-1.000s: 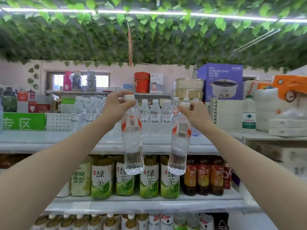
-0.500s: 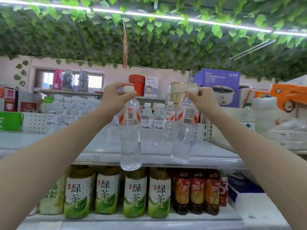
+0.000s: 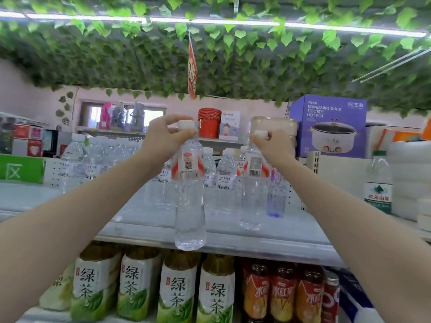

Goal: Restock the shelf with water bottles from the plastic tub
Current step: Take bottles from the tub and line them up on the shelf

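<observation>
1. Left-hand water bottle (image 3: pixel 189 190): clear, with a white cap and a red-and-white label. It is upright and hangs straight down below the left hand (image 3: pixel 163 141). Its base is level with the front lip of the shelf (image 3: pixel 233 238).
2. Left hand: fingers and thumb are curled and pinch the cap from above. The body of the bottle is not supported, and the forearm reaches in from lower left.
3. Right-hand water bottle (image 3: pixel 254 190): same type, with the barcode side of the label facing the camera. It is upright, or nearly so, and sits farther back, over the shelf surface. I cannot tell whether its base touches the shelf.
4. Right hand (image 3: pixel 274 145): fingertips are closed round the white cap, with the bottle directly below them.
5. The two held bottles are apart, side by side, with a clear gap between them.
6. Shelf stock: a row of water bottles (image 3: pixel 224 180) stands behind both held bottles, at the back of the same shelf.
7. A lone green-label bottle (image 3: pixel 378 183) stands at far right, well apart.
8. Tier below: green tea bottles (image 3: pixel 177 290) on the left, red iced tea bottles (image 3: pixel 282 294) on the right.
9. Background: a purple hot pot box (image 3: pixel 331 127), stacked red cups (image 3: pixel 209 122), and leaf garlands (image 3: pixel 210 54) overhead.
</observation>
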The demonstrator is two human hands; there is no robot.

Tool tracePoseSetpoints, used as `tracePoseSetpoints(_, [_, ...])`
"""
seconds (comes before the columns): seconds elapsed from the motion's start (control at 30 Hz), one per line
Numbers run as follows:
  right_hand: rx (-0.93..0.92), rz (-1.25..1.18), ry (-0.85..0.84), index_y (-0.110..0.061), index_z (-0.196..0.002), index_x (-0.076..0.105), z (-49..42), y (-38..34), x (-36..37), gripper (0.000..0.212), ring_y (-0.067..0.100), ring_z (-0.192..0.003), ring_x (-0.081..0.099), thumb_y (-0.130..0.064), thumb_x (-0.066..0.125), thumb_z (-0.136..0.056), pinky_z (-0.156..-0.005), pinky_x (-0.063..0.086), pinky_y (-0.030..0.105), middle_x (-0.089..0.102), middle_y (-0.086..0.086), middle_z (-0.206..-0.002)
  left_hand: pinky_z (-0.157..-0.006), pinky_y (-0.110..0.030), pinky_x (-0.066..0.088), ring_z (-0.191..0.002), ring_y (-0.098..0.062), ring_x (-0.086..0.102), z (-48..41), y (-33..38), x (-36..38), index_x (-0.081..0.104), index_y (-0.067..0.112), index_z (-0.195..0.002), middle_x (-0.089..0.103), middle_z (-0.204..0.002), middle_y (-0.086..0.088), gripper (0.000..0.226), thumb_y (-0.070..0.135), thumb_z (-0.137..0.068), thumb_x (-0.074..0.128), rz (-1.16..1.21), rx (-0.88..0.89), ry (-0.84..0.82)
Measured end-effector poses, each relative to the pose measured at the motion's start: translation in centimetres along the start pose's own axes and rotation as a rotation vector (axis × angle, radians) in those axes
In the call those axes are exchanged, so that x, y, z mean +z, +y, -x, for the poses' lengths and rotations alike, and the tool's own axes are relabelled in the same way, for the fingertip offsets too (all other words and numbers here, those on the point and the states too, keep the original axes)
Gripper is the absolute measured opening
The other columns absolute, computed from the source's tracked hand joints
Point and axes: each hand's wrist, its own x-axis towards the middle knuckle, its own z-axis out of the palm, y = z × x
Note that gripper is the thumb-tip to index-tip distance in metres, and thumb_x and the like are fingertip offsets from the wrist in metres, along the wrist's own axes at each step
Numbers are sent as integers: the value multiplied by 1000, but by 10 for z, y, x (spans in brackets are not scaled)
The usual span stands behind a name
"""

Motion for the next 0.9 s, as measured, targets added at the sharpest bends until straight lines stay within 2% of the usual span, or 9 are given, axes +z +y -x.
tracePoseSetpoints(0.1, [-9, -24, -12, -21, -59, 42, -11, 1, 10, 41, 13, -53, 42, -46, 59, -86, -50, 30, 27, 44, -4, -57, -64, -21, 48, -82, -9, 63, -2, -2, 1, 64, 21, -107, 67, -92, 1, 26, 14, -83, 69, -35, 10, 6])
tracePoseSetpoints(0.23, [-8, -17, -56, -19, -58, 41, -19, 8, 28, 43, 14, -53, 41, -44, 61, -86, -50, 29, 27, 43, -3, -56, -74, -25, 53, -84, -15, 64, -4, -5, -1, 65, 21, -105, 69, -91, -2, 27, 11, -81, 70, -29, -10, 24])
tracePoseSetpoints(0.4, [56, -115, -78, -15, -66, 52, -16, 15, 42, 39, 13, -50, 43, -45, 61, -87, -52, 29, 25, 48, -1, -56, -77, -33, 54, -89, -20, 66, -1, -10, -3, 66, 21, -104, 70, -90, -2, 26, 13, -80, 71, -36, -49, 24])
tracePoseSetpoints(0.47, [72, -119, -74, -9, -84, 65, -14, 18, 43, 39, 16, -65, 58, -48, 59, -87, -55, 35, 25, 64, 5, -73, -82, -39, 54, -91, -22, 66, 3, -12, -3, 66, 20, -105, 70, -94, -5, 27, 13, -80, 71, -38, -54, 18])
tracePoseSetpoints(0.53, [79, -107, -58, -3, -103, 65, -12, 20, 44, 52, 26, -92, 64, -52, 56, -88, -67, 42, 27, 69, 12, -99, -84, -41, 54, -91, -22, 66, 8, -15, -3, 66, 21, -102, 70, -95, -7, 25, 12, -79, 72, -36, -58, 20])
tracePoseSetpoints(0.6, [98, -104, -76, -3, -114, 60, -12, 23, 47, 59, 29, -108, 59, -56, 52, -88, -84, 45, 33, 64, 13, -115, -85, -43, 54, -92, -24, 66, 13, -18, -2, 66, 24, -96, 70, -94, -8, 23, 11, -79, 72, -30, -73, 18])
tracePoseSetpoints(0.7, [155, -204, -177, -6, -137, 42, -8, 23, 51, 66, 29, -126, 46, -52, 51, -90, -104, 38, 44, 49, 10, -138, -84, -43, 54, -93, -26, 66, 20, -19, 0, 65, 26, -94, 70, -93, -9, 23, 10, -79, 72, -30, -90, -4])
tracePoseSetpoints(0.8, [207, -363, -227, -8, -143, 31, -1, 26, 51, 70, 29, -132, 39, -49, 52, -91, -106, 34, 45, 37, 11, -147, -78, -38, 54, -88, -23, 66, 25, -19, 3, 65, 22, -100, 71, -91, -9, 23, 11, -80, 71, -20, -102, -15])
tracePoseSetpoints(0.9, [202, -408, -301, -15, -148, 23, 11, 34, 47, 75, 29, -136, 33, -49, 55, -89, -107, 31, 47, 26, 8, -153, -74, -35, 52, -83, -19, 66, 29, -18, 7, 65, 20, -103, 71, -89, -6, 26, 12, -80, 71, -17, -109, -24])
